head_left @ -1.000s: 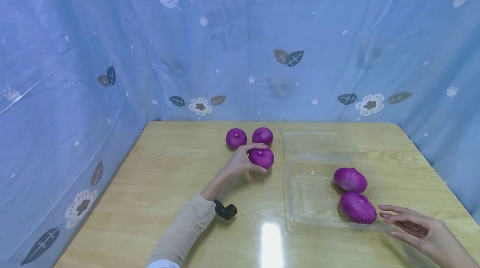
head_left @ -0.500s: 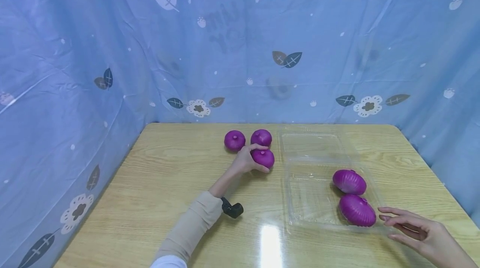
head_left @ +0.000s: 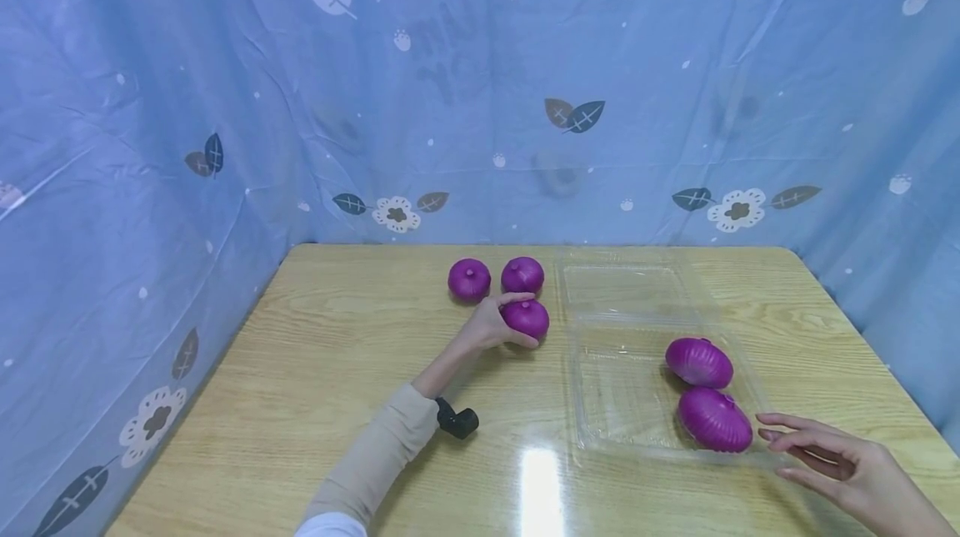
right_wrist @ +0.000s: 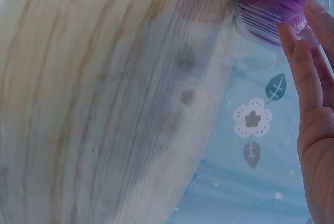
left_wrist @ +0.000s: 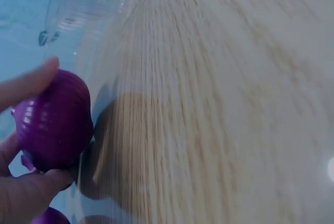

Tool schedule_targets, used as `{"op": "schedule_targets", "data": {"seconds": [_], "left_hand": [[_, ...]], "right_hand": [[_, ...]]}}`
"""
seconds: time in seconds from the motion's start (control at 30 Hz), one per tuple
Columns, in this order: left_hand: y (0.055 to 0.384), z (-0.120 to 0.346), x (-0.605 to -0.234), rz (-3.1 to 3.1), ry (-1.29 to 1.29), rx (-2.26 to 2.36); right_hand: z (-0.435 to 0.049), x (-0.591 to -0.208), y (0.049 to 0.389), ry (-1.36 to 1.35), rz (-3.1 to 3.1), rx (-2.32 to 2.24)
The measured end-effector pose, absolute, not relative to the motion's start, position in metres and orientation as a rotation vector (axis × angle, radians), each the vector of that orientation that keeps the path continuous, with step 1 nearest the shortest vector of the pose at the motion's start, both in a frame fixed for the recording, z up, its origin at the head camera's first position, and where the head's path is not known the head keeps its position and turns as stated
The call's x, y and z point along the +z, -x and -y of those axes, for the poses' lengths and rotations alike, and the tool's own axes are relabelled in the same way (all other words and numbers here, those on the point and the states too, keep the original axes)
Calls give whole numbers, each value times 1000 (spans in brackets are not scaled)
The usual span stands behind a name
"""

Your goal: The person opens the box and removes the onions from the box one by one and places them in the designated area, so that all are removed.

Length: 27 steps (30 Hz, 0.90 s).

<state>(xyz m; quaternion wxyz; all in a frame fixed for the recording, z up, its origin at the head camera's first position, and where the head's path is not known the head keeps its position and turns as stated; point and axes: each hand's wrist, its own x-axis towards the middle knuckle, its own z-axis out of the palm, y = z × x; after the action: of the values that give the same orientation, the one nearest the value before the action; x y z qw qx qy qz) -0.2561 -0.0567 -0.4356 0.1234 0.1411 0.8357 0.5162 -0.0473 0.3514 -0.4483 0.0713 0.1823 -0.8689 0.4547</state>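
Observation:
My left hand (head_left: 491,325) grips a purple onion (head_left: 527,318) between thumb and fingers, left of the clear plastic container. In the left wrist view the same onion (left_wrist: 55,122) sits between the fingertips, close to the wood. Behind it are two more onions, one at the left (head_left: 469,280) and one at the right (head_left: 522,275). The open clear container (head_left: 615,437) holds two onions on its right side, a rear one (head_left: 699,363) and a front one (head_left: 715,420). My right hand (head_left: 840,458), fingers loosely bent, is beside the container's right edge with nothing in its grasp.
The container's flat clear lid (head_left: 622,287) lies folded back behind its tray. A black device (head_left: 457,420) is at the left wrist. Blue patterned curtain (head_left: 450,103) borders the wooden table (head_left: 322,337) at the back and sides.
The left hand and the onion it grips shifted slightly right, then stayed nearly still. The right hand and the onions in the container stay put; the view tilts a little.

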Motion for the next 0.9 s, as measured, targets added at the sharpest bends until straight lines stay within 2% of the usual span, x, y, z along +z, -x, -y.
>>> {"op": "schedule_targets", "data": {"seconds": [0.43,0.9], "left_hand": [[262,82,-437,-2310,-837,1354],[271,89,-444,-2187,-951,1298]], "right_hand": [[-352,-447,49,-490,2649,1323],[-351,-450,47,-550,2617,1343]]}}
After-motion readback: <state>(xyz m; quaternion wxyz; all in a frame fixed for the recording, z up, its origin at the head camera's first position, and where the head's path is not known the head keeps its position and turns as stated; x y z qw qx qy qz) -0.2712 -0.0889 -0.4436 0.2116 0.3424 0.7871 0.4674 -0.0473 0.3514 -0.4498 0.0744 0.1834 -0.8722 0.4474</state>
